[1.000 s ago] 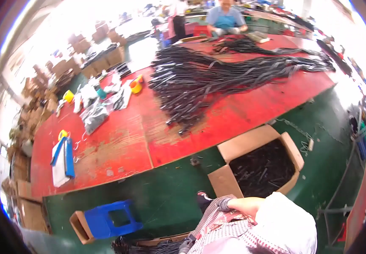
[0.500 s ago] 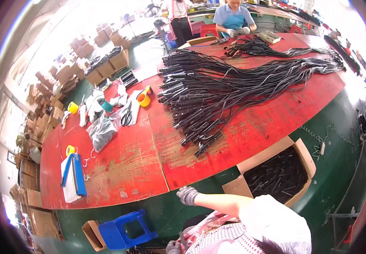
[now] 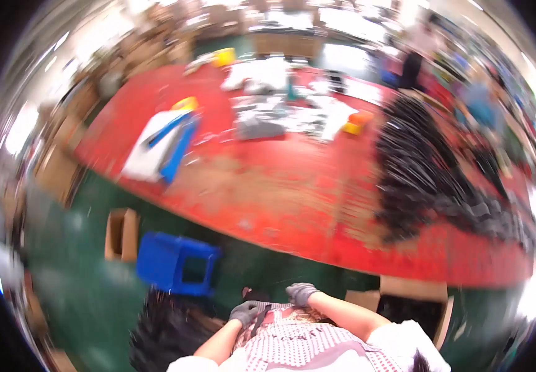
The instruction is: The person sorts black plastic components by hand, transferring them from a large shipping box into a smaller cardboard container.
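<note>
Both my hands wear grey gloves and are low in front of my body, short of the red table (image 3: 268,204). My left hand (image 3: 243,312) is at the left edge of my checked apron (image 3: 293,350), its fingers curled in beside a dark strap (image 3: 260,321). At the apron's far edge is my right hand (image 3: 301,293), with its fingers bent inward. What either hand holds, if anything, is too small and blurred to make out. The hands are apart from each other.
A blue plastic stool (image 3: 156,263) stands left of me beside a small cardboard box (image 3: 129,235). Dark bundled material (image 3: 162,335) lies near my left arm. Black cables (image 3: 417,167) cover the table's right part. An open carton (image 3: 414,288) stands by my right arm.
My view has swung left, blurring the scene. My right hand has drawn back from the table edge to my apron. My left hand, low at the picture's edge before, now shows more fully.
</note>
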A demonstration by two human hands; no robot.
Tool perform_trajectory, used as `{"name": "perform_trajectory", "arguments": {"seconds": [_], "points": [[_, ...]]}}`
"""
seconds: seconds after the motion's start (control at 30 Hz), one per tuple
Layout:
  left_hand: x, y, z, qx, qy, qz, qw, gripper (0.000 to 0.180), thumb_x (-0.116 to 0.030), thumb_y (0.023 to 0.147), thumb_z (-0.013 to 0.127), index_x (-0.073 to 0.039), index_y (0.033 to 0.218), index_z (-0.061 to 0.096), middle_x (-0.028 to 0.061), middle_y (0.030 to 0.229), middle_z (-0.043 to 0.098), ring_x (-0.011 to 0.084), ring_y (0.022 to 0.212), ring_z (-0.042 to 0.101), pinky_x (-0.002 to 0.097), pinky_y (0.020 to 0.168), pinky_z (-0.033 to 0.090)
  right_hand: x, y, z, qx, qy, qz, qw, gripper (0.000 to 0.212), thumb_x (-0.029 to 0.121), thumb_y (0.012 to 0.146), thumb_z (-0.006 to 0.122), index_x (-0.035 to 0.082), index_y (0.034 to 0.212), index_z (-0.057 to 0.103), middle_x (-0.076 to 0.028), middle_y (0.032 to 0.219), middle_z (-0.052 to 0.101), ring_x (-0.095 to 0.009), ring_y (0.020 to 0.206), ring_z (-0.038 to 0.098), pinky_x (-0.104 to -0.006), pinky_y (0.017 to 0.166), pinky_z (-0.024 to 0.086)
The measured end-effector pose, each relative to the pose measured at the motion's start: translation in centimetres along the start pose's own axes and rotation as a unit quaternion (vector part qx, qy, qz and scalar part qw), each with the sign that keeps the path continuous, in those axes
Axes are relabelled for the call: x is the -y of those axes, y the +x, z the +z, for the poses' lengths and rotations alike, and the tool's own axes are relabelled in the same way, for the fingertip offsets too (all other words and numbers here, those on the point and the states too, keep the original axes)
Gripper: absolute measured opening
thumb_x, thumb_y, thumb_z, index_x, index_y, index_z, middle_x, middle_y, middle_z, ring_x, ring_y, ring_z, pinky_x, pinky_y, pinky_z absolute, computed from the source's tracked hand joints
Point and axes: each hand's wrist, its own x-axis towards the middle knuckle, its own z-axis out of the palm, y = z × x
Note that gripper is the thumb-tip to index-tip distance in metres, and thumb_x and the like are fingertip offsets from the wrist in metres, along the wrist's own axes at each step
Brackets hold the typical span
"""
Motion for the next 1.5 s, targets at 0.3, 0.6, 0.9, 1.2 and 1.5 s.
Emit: {"name": "perform_trajectory", "arguments": {"seconds": [0.3, 0.6, 0.9, 1.2, 1.5], "points": [[19.2, 7.0, -8.2, -0.183, -0.038, -0.033, 0.982, 0.023, -0.029, 0.074, 0.053, -0.009, 0.075, 0.063, 0.0145, 0.076, 0.063, 0.026, 0.068, 0.062, 0.0359, 0.062, 0.047, 12.3, 13.0, -4.8, 0.129, -0.263, -0.147, 0.945, 0.041, 0.039, 0.082, 0.048, 0.004, 0.103, 0.048, -0.019, 0.1, 0.055, -0.029, 0.093, 0.055, -0.0391, 0.083, 0.044], [28.3, 0.1, 1.3, -0.311, -0.386, -0.337, 0.8, 0.031, -0.028, 0.079, 0.048, -0.005, 0.094, 0.062, 0.0192, 0.091, 0.062, 0.0321, 0.086, 0.06, 0.037, 0.076, 0.045, 19.1, 27.6, -12.7, 0.078, -0.314, -0.263, 0.909, 0.023, 0.025, 0.077, 0.054, 0.01, 0.094, 0.056, -0.016, 0.094, 0.057, -0.033, 0.09, 0.055, -0.0425, 0.078, 0.045], [19.0, -2.2, 13.6, -0.093, -0.38, -0.353, 0.85, 0.031, -0.025, 0.088, 0.038, -0.008, 0.102, 0.06, 0.0152, 0.111, 0.057, 0.032, 0.099, 0.056, 0.0369, 0.079, 0.045, 22.4, 37.5, -16.5, 0.11, -0.51, -0.236, 0.82, 0.026, 0.026, 0.082, 0.048, 0.009, 0.1, 0.056, -0.013, 0.105, 0.057, -0.029, 0.1, 0.055, -0.0369, 0.084, 0.044], [26.9, 6.4, 20.4, -0.344, -0.804, -0.218, 0.433, 0.026, -0.026, 0.08, 0.053, -0.007, 0.097, 0.061, 0.0183, 0.095, 0.062, 0.0333, 0.089, 0.059, 0.0363, 0.072, 0.047, 17.9, 41.7, -16.1, 0.246, -0.647, -0.255, 0.675, 0.021, 0.02, 0.081, 0.048, 0.01, 0.092, 0.063, -0.011, 0.093, 0.063, -0.029, 0.089, 0.06, -0.0393, 0.074, 0.049], [43.8, 3.1, 14.6, -0.429, -0.675, -0.27, 0.536, 0.016, -0.008, 0.08, 0.051, -0.01, 0.093, 0.059, 0.0062, 0.078, 0.06, 0.0186, 0.071, 0.057, 0.0324, 0.059, 0.045, 27.0, 39.8, -12.0, 0.218, -0.663, -0.429, 0.573, 0.025, 0.016, 0.078, 0.048, 0.011, 0.097, 0.063, -0.006, 0.104, 0.06, -0.022, 0.1, 0.054, -0.0299, 0.088, 0.042]]}}
